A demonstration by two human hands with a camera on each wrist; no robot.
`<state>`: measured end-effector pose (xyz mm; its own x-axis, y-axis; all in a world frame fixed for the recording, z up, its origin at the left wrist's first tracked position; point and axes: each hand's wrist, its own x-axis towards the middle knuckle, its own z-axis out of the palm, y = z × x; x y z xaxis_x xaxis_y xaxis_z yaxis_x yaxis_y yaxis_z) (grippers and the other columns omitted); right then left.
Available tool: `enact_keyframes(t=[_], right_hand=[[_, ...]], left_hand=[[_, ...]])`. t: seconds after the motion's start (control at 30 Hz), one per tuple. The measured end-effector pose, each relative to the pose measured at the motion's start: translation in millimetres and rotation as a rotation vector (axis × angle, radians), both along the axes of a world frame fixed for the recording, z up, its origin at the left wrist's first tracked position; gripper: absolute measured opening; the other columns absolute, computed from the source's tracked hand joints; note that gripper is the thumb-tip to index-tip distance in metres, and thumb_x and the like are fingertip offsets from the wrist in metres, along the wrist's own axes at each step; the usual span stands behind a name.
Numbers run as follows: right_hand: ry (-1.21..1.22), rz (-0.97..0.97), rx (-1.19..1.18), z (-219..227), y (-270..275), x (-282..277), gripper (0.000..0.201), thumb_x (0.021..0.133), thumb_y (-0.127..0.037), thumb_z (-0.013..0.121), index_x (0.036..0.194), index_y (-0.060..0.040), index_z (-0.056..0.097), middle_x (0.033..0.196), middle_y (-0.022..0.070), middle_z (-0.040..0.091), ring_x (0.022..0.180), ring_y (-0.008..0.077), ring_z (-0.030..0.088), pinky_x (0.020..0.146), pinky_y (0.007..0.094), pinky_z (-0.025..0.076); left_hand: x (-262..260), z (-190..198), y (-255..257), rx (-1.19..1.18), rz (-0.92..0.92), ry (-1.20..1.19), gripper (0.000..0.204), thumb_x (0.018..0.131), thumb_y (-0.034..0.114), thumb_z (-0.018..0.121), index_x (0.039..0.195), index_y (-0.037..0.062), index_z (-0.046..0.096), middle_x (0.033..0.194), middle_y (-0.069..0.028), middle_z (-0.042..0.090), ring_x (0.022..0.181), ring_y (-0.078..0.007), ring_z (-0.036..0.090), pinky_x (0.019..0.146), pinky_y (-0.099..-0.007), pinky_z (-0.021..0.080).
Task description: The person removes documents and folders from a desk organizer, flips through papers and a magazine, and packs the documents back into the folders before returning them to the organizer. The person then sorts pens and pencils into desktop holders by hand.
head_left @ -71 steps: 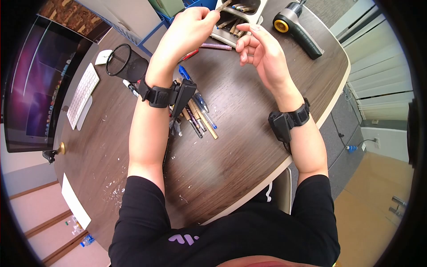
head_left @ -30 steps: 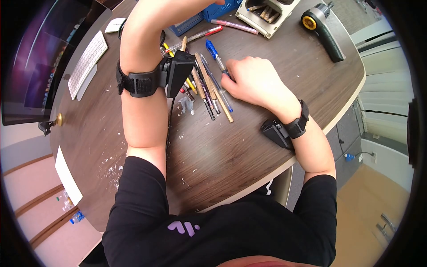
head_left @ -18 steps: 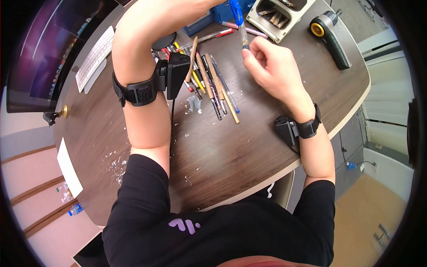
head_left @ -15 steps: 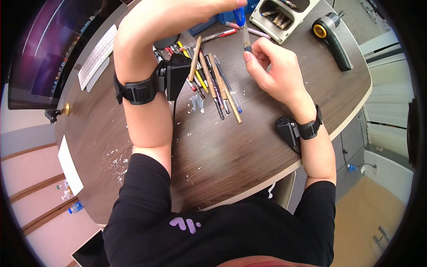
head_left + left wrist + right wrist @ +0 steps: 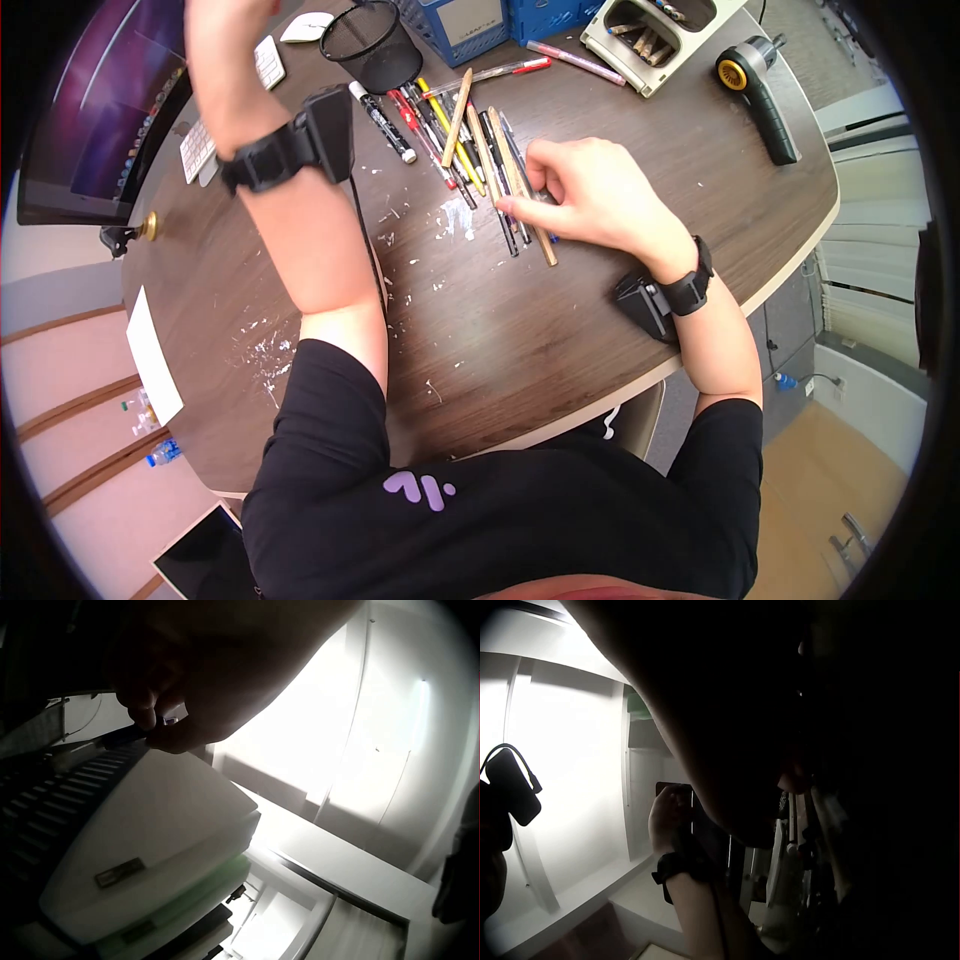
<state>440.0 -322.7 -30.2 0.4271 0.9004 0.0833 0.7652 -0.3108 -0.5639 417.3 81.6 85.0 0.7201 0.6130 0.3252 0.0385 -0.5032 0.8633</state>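
My left hand (image 5: pixel 232 12) is at the top left of the head view, mostly past the edge. In the left wrist view its thumb and fingers pinch a pen (image 5: pixel 124 736) with a dark end and a clear barrel. My right hand (image 5: pixel 590 195) is over the right side of a loose pile of pens and pencils. Its thumb touches a wooden pencil (image 5: pixel 507 150), and the bent forefinger lies across from it, with a gap between them. A blue-ended pen (image 5: pixel 555 238) is partly hidden under this hand. More pencils (image 5: pixel 459 120) and a yellow pen (image 5: pixel 455 150) lie to the left.
A black mesh cup (image 5: pixel 375 60) stands behind a black-and-white marker (image 5: pixel 385 125). Blue baskets (image 5: pixel 465 35), a pink pen (image 5: pixel 575 62) and a beige holder (image 5: pixel 650 75) with pencil stubs are at the back. A yellow-and-black tool (image 5: pixel 760 100) lies right. White scraps (image 5: pixel 265 350) dot the table.
The right hand has let go of the blue pen and moved down to the pile. My left hand has taken that pen and swung left, uncovering the mesh cup and marker.
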Motion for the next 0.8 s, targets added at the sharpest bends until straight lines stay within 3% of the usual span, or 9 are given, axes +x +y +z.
enact_keyframes(t=[0.03,0.17,0.37,0.47,0.53,0.57,0.67,0.77,0.8], right_hand=[[-0.002,0.004,-0.005,-3.9,1.9,-1.8,0.046,0.087,-0.05,0.072,0.075,-0.0066,0.062,0.061,0.0107,0.062,0.062,0.0327,0.065,0.06,0.0424,0.051],[-0.109,-0.026,-0.09,-13.6,7.2,-5.4,0.036,0.088,-0.041,0.068,0.077,-0.0072,0.065,0.067,0.0132,0.066,0.069,0.0348,0.069,0.066,0.044,0.055],[-0.066,-0.061,-0.042,-18.6,4.2,-1.0,0.029,0.086,-0.031,0.064,0.073,-0.0058,0.064,0.065,0.0136,0.066,0.065,0.0359,0.067,0.063,0.0446,0.054],[-0.031,-0.093,0.016,-6.0,-1.0,4.9,0.027,0.089,-0.026,0.065,0.073,-0.0045,0.064,0.06,0.0115,0.062,0.056,0.0278,0.065,0.058,0.0385,0.052],[0.232,-0.221,0.315,1.9,-7.3,9.6,0.024,0.093,-0.023,0.068,0.079,-0.0032,0.066,0.058,0.0065,0.059,0.053,0.0134,0.059,0.053,0.0307,0.047],[0.285,-0.26,0.455,-5.2,-10.5,18.1,0.023,0.097,-0.022,0.068,0.085,-0.0032,0.067,0.062,0.0007,0.06,0.058,0.0048,0.052,0.054,0.0243,0.043],[0.6,-0.366,0.74,2.9,-23.1,46.8,0.024,0.103,-0.025,0.062,0.093,-0.0038,0.07,0.074,0.0009,0.067,0.063,0.005,0.055,0.059,0.0215,0.045],[0.967,-0.364,1.044,5.9,-38.4,77.4,0.031,0.105,-0.027,0.057,0.104,0.0011,0.069,0.082,0.005,0.07,0.065,0.0098,0.059,0.062,0.0262,0.051],[1.008,-0.355,1.074,6.1,-43.8,87.4,0.032,0.105,-0.027,0.057,0.108,0.0019,0.068,0.085,0.0055,0.071,0.067,0.0107,0.059,0.064,0.0298,0.053]], left_hand=[[-1.7,-1.8,-72.2,0.184,0.159,0.082,0.021,0.086,0.019,0.07,0.09,-0.0016,0.071,0.066,0.0001,0.061,0.052,-0.0075,0.053,0.046,-0.0241,0.041],[17.8,-33.7,-63.3,0.101,0.015,0.459,0.015,0.086,0.014,0.07,0.083,-0.001,0.07,0.066,-0.0035,0.064,0.055,-0.0115,0.058,0.05,-0.0279,0.045],[6.9,-18.5,-85.2,0.123,-0.018,0.511,0.018,0.087,0.017,0.071,0.083,-0.0002,0.07,0.068,-0.0037,0.064,0.057,-0.0109,0.057,0.052,-0.028,0.045],[-15.5,14.1,-113.0,0.213,0.123,0.39,0.027,0.092,0.028,0.072,0.085,0.0019,0.071,0.067,-0.0004,0.062,0.059,-0.0094,0.057,0.054,-0.0259,0.045],[-25.0,33.7,-134.1,0.224,0.088,0.328,0.028,0.095,0.03,0.07,0.086,0.0033,0.071,0.067,0.0018,0.061,0.06,-0.0077,0.056,0.055,-0.0249,0.045],[-28.6,40.1,-159.0,0.201,0.055,0.268,0.027,0.097,0.029,0.069,0.086,0.004,0.071,0.067,0.0026,0.061,0.06,-0.0068,0.056,0.055,-0.0248,0.045],[-31.1,40.7,-207.8,0.192,-0.35,0.206,0.032,0.098,0.03,0.067,0.086,0.0005,0.071,0.068,0.0002,0.063,0.06,-0.009,0.057,0.054,-0.0263,0.044],[-10.5,17.2,-221.1,0.372,-0.714,0.256,0.041,0.096,0.042,0.069,0.094,0.0008,0.072,0.067,-0.0002,0.057,0.064,-0.0081,0.052,0.058,-0.0257,0.04],[-5.2,11.0,-226.7,0.458,-0.695,0.277,0.042,0.096,0.042,0.069,0.095,0.0006,0.072,0.065,-0.0017,0.057,0.062,-0.0093,0.051,0.056,-0.027,0.039]])
